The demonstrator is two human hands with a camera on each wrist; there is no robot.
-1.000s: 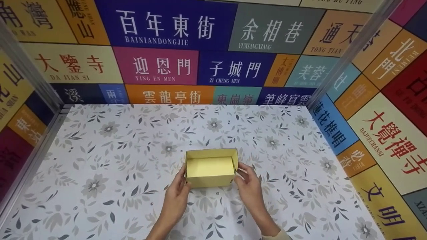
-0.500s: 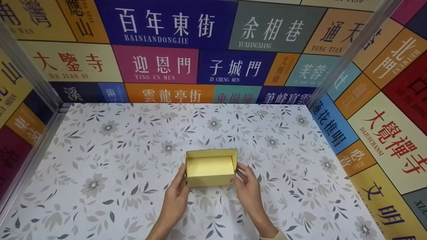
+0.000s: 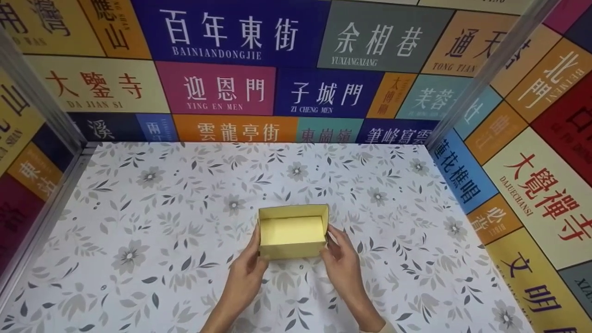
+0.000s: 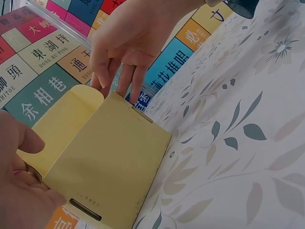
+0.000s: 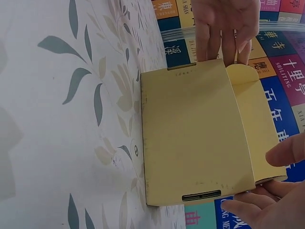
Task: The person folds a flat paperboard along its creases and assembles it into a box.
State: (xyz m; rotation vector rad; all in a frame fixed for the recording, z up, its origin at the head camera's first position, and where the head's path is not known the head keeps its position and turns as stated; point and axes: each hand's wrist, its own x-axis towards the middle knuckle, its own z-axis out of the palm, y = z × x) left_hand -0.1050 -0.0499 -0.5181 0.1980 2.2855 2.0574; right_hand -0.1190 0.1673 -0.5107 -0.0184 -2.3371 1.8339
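Observation:
An open-topped yellow cardboard box (image 3: pixel 291 251) rests near the middle front of the table, its pale inside facing up with nothing in it. My left hand (image 3: pixel 248 270) holds its left end and my right hand (image 3: pixel 342 266) its right end, thumbs toward the near side. The left wrist view shows the box's near wall (image 4: pixel 107 157), with a dark narrow slot (image 4: pixel 86 209) low by the left hand. A rounded flap (image 5: pixel 242 74) stands up at the left end in the right wrist view, while the right thumb (image 5: pixel 287 151) lies over the opposite end.
White cloth with grey flowers and leaves covers the table (image 3: pixel 152 212). Panels of coloured blocks with Chinese lettering (image 3: pixel 226 37) stand along the back and both sides, with pale metal posts (image 3: pixel 481 78) at the corners.
The box's right end wall sits slightly closer in against its neighbours than a second ago. Both hands stay at the two ends, with only tiny shifts of the fingers.

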